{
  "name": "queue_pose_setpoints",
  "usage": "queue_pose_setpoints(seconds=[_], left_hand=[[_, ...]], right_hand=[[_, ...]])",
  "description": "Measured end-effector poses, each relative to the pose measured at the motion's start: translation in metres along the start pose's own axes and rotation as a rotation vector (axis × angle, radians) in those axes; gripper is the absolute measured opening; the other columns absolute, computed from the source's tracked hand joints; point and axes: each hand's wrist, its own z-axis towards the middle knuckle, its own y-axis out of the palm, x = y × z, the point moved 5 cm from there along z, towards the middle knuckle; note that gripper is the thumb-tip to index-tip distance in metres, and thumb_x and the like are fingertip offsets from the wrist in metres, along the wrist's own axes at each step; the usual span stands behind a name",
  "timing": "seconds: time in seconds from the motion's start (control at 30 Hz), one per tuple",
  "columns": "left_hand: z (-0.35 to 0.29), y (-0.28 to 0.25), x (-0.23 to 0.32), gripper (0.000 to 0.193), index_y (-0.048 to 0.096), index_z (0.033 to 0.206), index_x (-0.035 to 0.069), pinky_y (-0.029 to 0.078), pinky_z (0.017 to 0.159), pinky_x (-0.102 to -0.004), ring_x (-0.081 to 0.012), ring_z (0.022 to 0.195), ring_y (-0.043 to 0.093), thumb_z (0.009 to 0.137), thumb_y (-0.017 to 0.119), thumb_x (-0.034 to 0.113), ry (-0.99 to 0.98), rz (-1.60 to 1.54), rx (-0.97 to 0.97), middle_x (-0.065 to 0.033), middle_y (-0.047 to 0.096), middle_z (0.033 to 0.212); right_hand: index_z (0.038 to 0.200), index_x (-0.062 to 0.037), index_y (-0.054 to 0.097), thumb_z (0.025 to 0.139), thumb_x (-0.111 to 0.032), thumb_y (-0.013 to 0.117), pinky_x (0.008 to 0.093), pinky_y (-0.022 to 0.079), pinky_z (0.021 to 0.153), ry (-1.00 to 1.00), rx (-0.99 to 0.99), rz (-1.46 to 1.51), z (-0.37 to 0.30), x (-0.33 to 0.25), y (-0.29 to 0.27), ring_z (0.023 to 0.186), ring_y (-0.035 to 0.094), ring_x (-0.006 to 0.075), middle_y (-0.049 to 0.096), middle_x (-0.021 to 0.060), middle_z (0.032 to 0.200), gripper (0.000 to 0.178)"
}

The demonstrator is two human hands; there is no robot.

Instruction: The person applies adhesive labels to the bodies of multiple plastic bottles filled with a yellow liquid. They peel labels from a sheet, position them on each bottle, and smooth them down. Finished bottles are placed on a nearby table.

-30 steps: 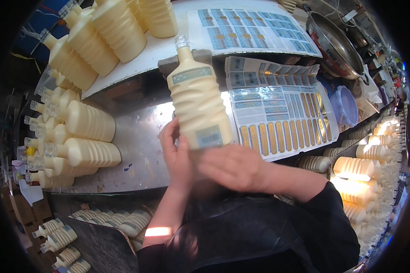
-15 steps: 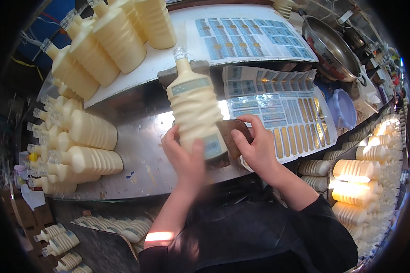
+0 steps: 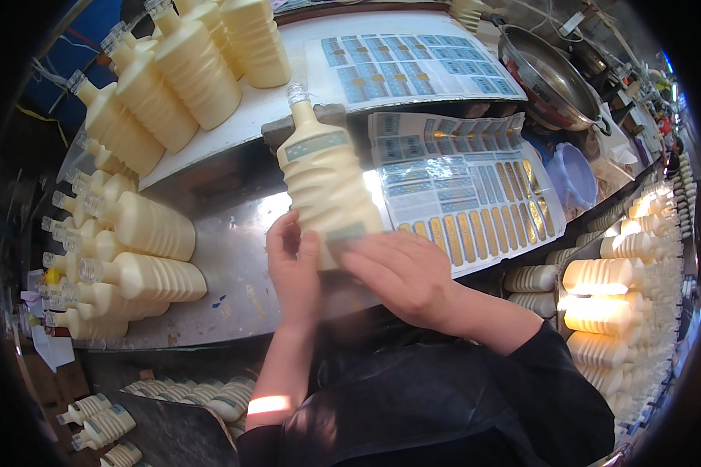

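Note:
A cream plastic bottle point(image 3: 327, 183) with wavy sides and a clear ribbed neck lies tilted in front of me. One blue-grey label point(image 3: 317, 145) is on its shoulder and another point(image 3: 345, 233) low on its face. At the bottle's lower left edge, my left hand point(image 3: 292, 253) grips it, thumb on the front. My right hand point(image 3: 409, 274) lies across the bottle's lower right, back of the hand up, fingers together and pressed toward the lower label. Its fingertips are smeared by motion, and whatever is under them is hidden. A grey block point(image 3: 284, 131) shows behind the bottle's shoulder.
Label sheets point(image 3: 459, 191) in blue and gold lie right of the bottle, with another sheet point(image 3: 413, 62) on the white shelf beyond. Similar bottles point(image 3: 156, 226) crowd the left. A purple bucket point(image 3: 572, 175) and a large pan point(image 3: 549, 74) stand right. Stacked bottles point(image 3: 600, 311) fill the far right.
My right hand has turned palm down and moved left onto the bottle's lower face. The brown flat scraper it held is out of sight. My left thumb has come off the lower label.

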Motion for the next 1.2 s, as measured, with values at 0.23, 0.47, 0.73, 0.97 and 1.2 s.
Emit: queue_pose_setpoints(seconds=[0.23,0.47,0.73,0.97,1.2], left_hand=[[0.001,-0.02,-0.007,0.043,0.053,0.138,-0.002,0.044,0.107,-0.0378,-0.0208,0.121,0.055,0.11,0.044,0.03,-0.08,-0.152,-0.021,-0.0126,0.059,0.132],[-0.013,-0.013,-0.007,0.069,0.051,0.145,0.001,0.039,0.112,-0.043,-0.0343,0.134,0.048,0.08,0.074,0.013,0.318,0.643,-0.243,-0.0176,0.054,0.139],[-0.018,-0.012,0.005,0.067,0.062,0.135,-0.001,0.041,0.11,-0.0438,-0.036,0.129,0.054,0.075,0.086,0.017,0.435,0.753,-0.018,-0.0189,0.062,0.134],[-0.02,0.004,0.056,0.067,0.065,0.128,-0.002,0.043,0.105,-0.0483,-0.0388,0.118,0.057,0.07,0.089,0.02,0.659,0.877,-0.074,-0.0164,0.064,0.122],[-0.019,0.037,0.081,0.061,0.072,0.122,0.01,0.046,0.099,-0.0463,-0.0357,0.115,0.056,0.064,0.089,0.013,0.892,1.157,-0.245,-0.0109,0.061,0.119]], right_hand=[[0.087,-0.0073,0.057,0.086,-0.014,0.061,0.0383,0.051,0.06,-0.021,-0.271,-0.077,0.025,-0.033,0.044,0.067,0.063,0.0261,0.055,0.0076,0.073,0.008],[0.125,-0.0067,0.059,0.096,-0.025,0.064,0.044,0.052,0.062,0.647,-0.157,0.071,-0.012,0.034,0.014,0.071,0.068,0.0365,0.068,0.0167,0.076,0.034],[0.115,-0.0083,0.067,0.083,-0.013,0.069,0.0386,0.055,0.069,0.188,0.237,-0.049,-0.013,0.024,-0.013,0.082,0.072,0.0304,0.073,0.0114,0.098,0.032],[0.107,-0.0087,0.065,0.092,-0.011,0.06,0.0424,0.053,0.077,0.249,-0.16,0.405,-0.022,0.005,0.019,0.09,0.066,0.0328,0.067,0.0097,0.094,0.016],[0.078,-0.0036,0.068,0.087,-0.016,0.064,0.041,0.049,0.066,0.869,-0.11,0.204,-0.1,0.095,-0.049,0.076,0.064,0.0335,0.064,0.013,0.08,0.016]])
